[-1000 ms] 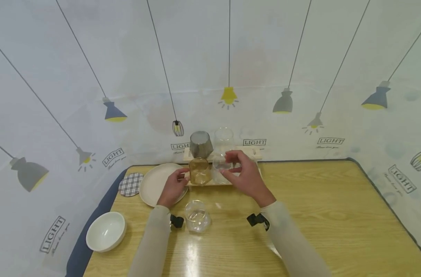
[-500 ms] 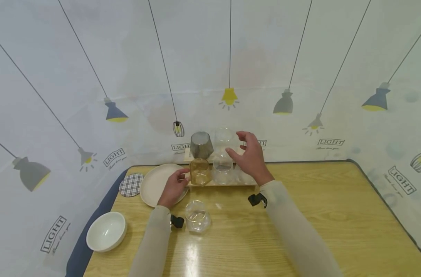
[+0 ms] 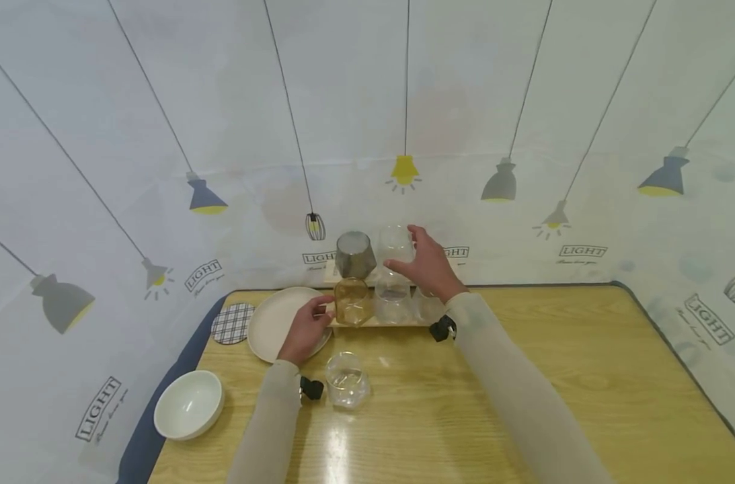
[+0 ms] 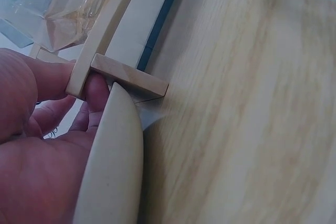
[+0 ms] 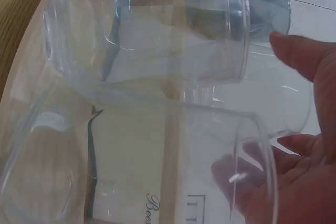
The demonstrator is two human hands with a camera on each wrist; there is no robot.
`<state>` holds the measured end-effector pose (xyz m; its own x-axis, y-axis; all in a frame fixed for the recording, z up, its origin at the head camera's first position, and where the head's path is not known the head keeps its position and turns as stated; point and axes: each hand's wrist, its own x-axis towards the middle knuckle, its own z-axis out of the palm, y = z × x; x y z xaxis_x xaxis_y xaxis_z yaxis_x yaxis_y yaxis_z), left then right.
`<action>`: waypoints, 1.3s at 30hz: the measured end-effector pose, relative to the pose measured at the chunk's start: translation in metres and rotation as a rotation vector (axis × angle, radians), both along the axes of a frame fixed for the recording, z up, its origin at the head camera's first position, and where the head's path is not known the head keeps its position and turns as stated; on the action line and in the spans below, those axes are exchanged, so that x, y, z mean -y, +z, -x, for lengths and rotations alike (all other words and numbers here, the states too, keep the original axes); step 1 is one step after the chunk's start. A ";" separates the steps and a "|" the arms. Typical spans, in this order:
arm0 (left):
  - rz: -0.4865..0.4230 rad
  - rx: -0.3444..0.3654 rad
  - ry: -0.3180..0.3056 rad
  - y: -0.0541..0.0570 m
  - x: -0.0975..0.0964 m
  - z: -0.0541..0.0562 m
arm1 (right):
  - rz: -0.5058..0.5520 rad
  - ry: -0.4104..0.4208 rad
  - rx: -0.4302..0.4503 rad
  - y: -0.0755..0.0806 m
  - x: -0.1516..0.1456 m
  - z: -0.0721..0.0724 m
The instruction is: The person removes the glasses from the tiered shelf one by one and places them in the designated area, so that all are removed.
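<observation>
My left hand [image 3: 307, 327] pinches the left end of a wooden rack [image 4: 128, 74] between thumb and fingers, beside the plate's rim. At the rack's back row, my right hand [image 3: 430, 262] reaches round a clear glass [image 3: 394, 243], thumb on the near side and fingers on the far side. Left of that glass stands a grey-tinted glass [image 3: 356, 255]. The front row holds an amber glass [image 3: 352, 304], a clear glass [image 3: 393, 302] and another clear glass [image 3: 428, 308], partly hidden by my right wrist. Through the front glasses, the right fingers [image 5: 231, 174] show in the right wrist view.
A clear glass [image 3: 347, 383] stands on the wooden table [image 3: 415, 417] in front of the rack. Left of it are a beige plate [image 3: 270, 323], a checked coaster [image 3: 232, 324] and a white bowl [image 3: 188, 405]. A printed wall covering [image 3: 524, 222] rises behind the rack.
My right hand has left the front row of glasses, moved up and back, then closed in round the back clear glass. The left hand stays at the rack's end.
</observation>
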<state>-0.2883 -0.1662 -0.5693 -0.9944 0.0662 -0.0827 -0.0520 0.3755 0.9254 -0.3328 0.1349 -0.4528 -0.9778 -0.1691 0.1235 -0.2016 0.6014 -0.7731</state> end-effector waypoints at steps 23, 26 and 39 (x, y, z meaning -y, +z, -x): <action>0.000 -0.020 0.015 0.003 -0.003 -0.004 | 0.144 -0.012 -0.047 0.005 -0.004 -0.001; 0.009 -0.021 0.013 0.004 -0.003 -0.005 | 0.173 -0.008 -0.054 0.015 -0.007 -0.011; 0.035 0.009 0.053 0.008 -0.007 -0.004 | 0.159 0.047 -0.091 0.034 -0.014 -0.063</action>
<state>-0.2846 -0.1595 -0.5614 -0.9956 0.0107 -0.0927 -0.0805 0.4045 0.9110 -0.2694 0.1489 -0.4188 -0.9529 -0.1857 0.2398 -0.3001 0.4616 -0.8348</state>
